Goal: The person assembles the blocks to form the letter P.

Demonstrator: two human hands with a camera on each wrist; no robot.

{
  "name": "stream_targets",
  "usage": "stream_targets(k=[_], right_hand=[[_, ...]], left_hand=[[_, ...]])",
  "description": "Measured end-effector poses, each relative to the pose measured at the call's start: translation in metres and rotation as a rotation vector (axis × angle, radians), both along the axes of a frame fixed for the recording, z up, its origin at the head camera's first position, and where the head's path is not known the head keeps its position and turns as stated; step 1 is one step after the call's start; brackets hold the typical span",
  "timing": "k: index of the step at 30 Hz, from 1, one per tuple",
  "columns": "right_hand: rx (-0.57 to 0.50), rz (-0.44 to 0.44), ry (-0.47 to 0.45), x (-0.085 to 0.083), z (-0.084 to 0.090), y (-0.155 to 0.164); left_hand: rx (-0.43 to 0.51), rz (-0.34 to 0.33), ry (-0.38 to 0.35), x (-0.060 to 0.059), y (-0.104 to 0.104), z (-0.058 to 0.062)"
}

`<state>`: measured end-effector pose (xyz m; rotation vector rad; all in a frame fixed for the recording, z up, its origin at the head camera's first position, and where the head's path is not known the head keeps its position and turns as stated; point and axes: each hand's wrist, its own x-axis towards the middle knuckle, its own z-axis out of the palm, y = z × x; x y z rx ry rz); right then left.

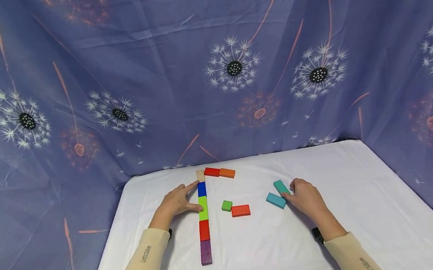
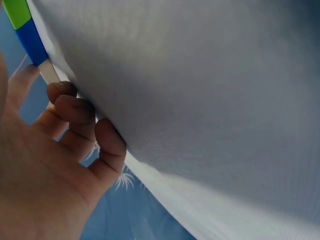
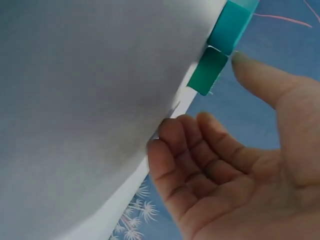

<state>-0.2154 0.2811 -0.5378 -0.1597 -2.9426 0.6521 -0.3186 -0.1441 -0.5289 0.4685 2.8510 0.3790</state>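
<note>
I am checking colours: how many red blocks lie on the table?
3: one in the long line, one at the far end beside the orange block, one loose beside the green cube. None seems hidden.

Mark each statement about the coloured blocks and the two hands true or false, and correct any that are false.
1. The left hand touches the long line of blocks. True.
2. The purple block lies at the far end of the line. False: it is at the near end.
3. The right hand is beside two teal blocks. True.
4. The small green block is stacked on the red block. False: they lie side by side.
</note>
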Motion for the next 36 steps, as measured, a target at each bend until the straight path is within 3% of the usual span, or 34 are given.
stream_targets(k=[14,22,27,30,34,36], right_hand=[[-0.035,0.008,-0.029,-0.005,-0.003,0.003],[-0.268,0.110,-0.059,-0.006,-0.015,0.031],[-0.514,0.119,0.008,-0.002,-0.024,0.050],[-0.613,0.137,0.033,0.002,-0.018,0.049],[-0.562,0.134,0.017,-0.002,-0.021,0.042],[-0.518,0.117,0.018,-0.007,-0.031,0.042]], left_hand=[[-0.017,-0.028,0.028,-0.004,-0.002,-0.001],[-0.009,-0.044,0.046,-0.001,-0.001,-0.001],[0.002,-0.035,0.025,0.001,-0.001,0.000],[-0.003,-0.031,0.016,0.001,-0.001,0.000],[-0.007,-0.028,0.016,0.000,-0.002,0.000],[-0.006,-0.030,0.016,0.000,-0.002,-0.001]])
